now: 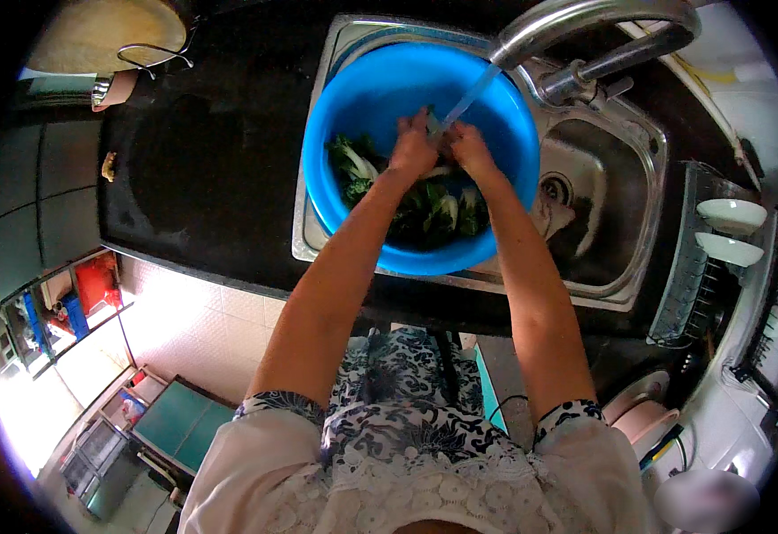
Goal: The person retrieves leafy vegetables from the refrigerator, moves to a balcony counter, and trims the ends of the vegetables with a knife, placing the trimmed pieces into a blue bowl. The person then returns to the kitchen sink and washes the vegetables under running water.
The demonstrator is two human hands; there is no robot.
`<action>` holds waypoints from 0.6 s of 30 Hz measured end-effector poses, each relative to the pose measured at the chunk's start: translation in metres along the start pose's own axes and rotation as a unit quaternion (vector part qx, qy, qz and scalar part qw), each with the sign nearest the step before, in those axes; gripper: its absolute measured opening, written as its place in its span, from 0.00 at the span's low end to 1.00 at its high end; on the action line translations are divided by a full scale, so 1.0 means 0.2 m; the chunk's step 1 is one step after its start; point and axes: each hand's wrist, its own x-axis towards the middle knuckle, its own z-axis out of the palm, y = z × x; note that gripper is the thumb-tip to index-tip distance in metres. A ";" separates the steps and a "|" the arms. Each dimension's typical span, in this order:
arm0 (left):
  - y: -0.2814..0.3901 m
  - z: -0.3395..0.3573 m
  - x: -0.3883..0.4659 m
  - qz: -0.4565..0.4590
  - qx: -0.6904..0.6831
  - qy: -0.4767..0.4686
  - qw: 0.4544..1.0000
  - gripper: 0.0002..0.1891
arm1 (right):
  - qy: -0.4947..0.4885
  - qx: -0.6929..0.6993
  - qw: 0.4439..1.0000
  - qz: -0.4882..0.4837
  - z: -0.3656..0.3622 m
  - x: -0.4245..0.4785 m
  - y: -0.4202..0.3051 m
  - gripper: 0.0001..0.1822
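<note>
A large blue plastic basin [422, 260] rests over the left bowl of a stainless steel sink [659, 200]. Leafy greens with pale stems [449, 213] lie along its left and near sides. Water runs from the metal faucet [509, 50] between my hands. My left hand [416, 147] and my right hand [470, 147] are close together inside the basin, with a piece of leafy green [433, 123] between them under the stream. The left fingers are at this piece; the right fingers are curled and partly hidden, so their hold is unclear.
A dish rack [676, 267] with white bowls [729, 248] stands right of the sink. On the dark countertop [209, 167] at the left lies a small yellowish piece [108, 167]. A round wooden board [108, 33] in a wire stand is at the far left. The sink's right bowl has a drain [556, 189].
</note>
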 end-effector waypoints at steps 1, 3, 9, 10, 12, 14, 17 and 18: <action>-0.05 0.01 0.02 0.028 0.015 -0.008 0.999 0.31 | 0.001 -0.050 0.998 -0.028 0.02 0.01 0.01 0.12; -0.09 0.03 0.05 -0.014 -0.094 -0.068 0.993 0.30 | 0.031 -0.055 0.994 0.085 0.03 0.03 -0.02 0.13; -0.06 -0.09 0.06 -0.132 -0.267 -0.210 0.931 0.25 | 0.159 -0.092 0.980 0.082 0.01 0.00 -0.14 0.15; -0.03 -0.11 0.05 -0.137 -0.280 -0.224 0.924 0.25 | 0.163 -0.100 0.981 0.038 0.03 0.00 -0.09 0.16; 0.02 -0.15 0.05 -0.159 -0.246 -0.227 0.929 0.23 | 0.046 -0.056 0.997 0.009 0.02 0.04 -0.06 0.16; 0.01 -0.15 0.05 -0.189 -0.255 -0.223 0.922 0.20 | -0.045 -0.013 0.998 0.047 -0.01 0.02 -0.09 0.16; -0.11 -0.13 0.06 -0.267 -0.381 -0.173 0.868 0.18 | -0.131 0.025 0.984 0.122 -0.07 -0.08 -0.39 0.15; -0.11 -0.12 0.07 -0.298 -0.443 -0.156 0.831 0.17 | -0.133 0.032 0.985 0.102 -0.07 -0.08 -0.35 0.14</action>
